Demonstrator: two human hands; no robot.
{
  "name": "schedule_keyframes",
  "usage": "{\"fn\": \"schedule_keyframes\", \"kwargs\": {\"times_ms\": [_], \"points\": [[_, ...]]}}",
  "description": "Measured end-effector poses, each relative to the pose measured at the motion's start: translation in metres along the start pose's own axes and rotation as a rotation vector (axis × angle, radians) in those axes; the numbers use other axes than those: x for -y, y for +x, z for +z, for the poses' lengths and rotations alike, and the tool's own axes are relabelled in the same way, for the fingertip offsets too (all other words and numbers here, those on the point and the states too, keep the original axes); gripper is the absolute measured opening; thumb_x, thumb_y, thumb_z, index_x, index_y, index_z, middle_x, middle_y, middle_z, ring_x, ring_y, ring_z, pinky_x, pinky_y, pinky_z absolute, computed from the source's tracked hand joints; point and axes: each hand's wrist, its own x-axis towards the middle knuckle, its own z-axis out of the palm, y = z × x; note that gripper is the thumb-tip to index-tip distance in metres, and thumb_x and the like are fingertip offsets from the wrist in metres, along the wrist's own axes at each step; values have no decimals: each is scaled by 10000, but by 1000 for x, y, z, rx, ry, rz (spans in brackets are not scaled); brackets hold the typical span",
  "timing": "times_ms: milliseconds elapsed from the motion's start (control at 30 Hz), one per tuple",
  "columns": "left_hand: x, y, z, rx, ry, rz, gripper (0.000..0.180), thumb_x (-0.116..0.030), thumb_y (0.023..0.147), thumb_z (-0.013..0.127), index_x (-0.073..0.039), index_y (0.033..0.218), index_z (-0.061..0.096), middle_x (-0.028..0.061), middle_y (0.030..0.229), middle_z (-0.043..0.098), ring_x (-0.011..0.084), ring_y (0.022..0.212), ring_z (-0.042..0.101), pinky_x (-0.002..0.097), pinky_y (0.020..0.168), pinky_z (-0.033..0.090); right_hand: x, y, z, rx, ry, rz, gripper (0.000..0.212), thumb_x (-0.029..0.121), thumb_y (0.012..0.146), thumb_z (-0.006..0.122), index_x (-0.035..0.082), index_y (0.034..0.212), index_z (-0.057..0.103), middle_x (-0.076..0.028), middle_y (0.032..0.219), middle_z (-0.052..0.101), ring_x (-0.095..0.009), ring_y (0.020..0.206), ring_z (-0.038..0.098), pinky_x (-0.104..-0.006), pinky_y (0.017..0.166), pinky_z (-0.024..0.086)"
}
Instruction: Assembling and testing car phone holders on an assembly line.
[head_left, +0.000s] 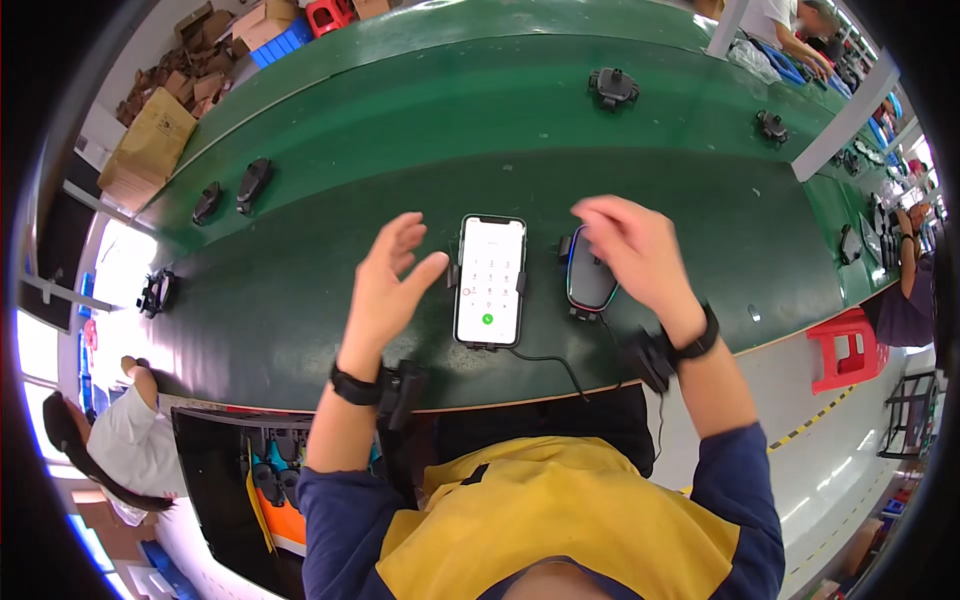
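A smartphone (pixel 490 275) with a lit dial pad lies upright in the picture, held at its sides by the dark arms of a phone holder beneath it. A black cable runs from its lower end. My left hand (pixel 387 275) is open beside the phone's left side, thumb and fingers apart, holding nothing. To the right lies a second black phone holder (pixel 590 285), empty, its rim glowing in colours. Over that holder's upper end hovers my right hand (pixel 640 250), slightly blurred, fingers loosely bent and apart from the thumb; whether it touches the holder is unclear.
Several more dark holders stand about the green table (pixel 420 180), such as one holder (pixel 613 88) at the back and another holder (pixel 157 292) at left. Cardboard boxes (pixel 150 145) sit far left. A red stool (pixel 845 350) is on the right. Other people work around.
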Motion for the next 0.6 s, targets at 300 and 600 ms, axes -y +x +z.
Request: {"fn": "schedule_keyframes", "kwargs": {"times_ms": [300,600], "points": [[10,-23,30,158,-603,-573,512,-187,861,572,-8,1282,342,131,1114,539,174,1006,523,310,835,451,-36,67,51,609,-139,507,208,188,887,497,20,915,617,-75,803,626,-130,745,609,-290,643,501],[13,-29,35,172,-614,-527,584,-197,836,610,-18,1303,308,130,983,595,178,849,587,256,688,480,-52,66,-14,157,481,274,244,237,914,477,19,928,585,-49,846,625,-127,772,607,-272,679,496]]}}
